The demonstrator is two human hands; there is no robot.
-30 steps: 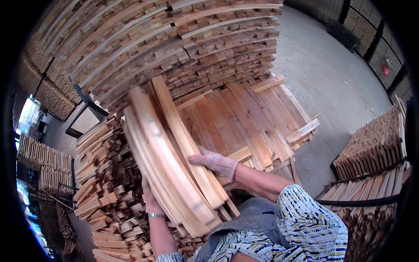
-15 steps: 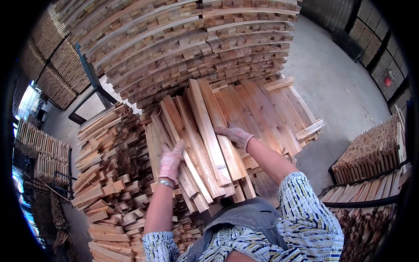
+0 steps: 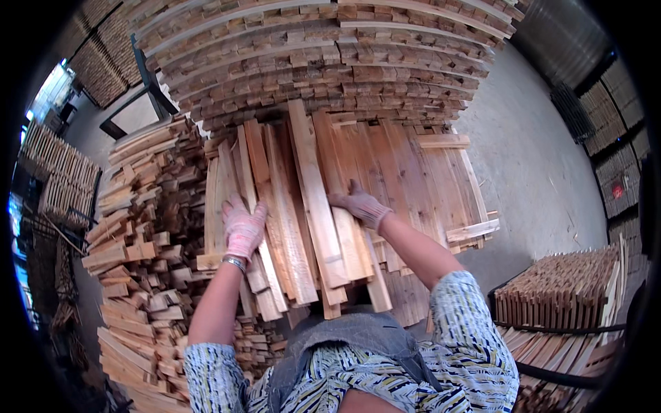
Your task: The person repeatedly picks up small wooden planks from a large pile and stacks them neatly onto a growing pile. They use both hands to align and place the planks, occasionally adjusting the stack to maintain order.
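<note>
Loose wooden boards lie side by side, some overlapping, on top of a layer of flat planks. At their left side my left hand, in a pinkish knit glove, rests with fingers spread on the narrow strips. My right hand, gloved alike, lies against the right side of the loose boards, its thumb raised and its fingers stretched leftward over a board. One pale board sits highest, between my hands. The near ends of the boards are uneven and reach close to my grey apron.
A tall stack of layered lumber rises just beyond the boards. On the left is a jumbled heap of short wood pieces. Another lumber stack stands at the right, near black bars. Grey concrete floor runs along the right.
My hands are slightly farther apart, the left one having shifted left along with the strips beneath it. The boards lie a little more spread out. The whole view has shifted.
</note>
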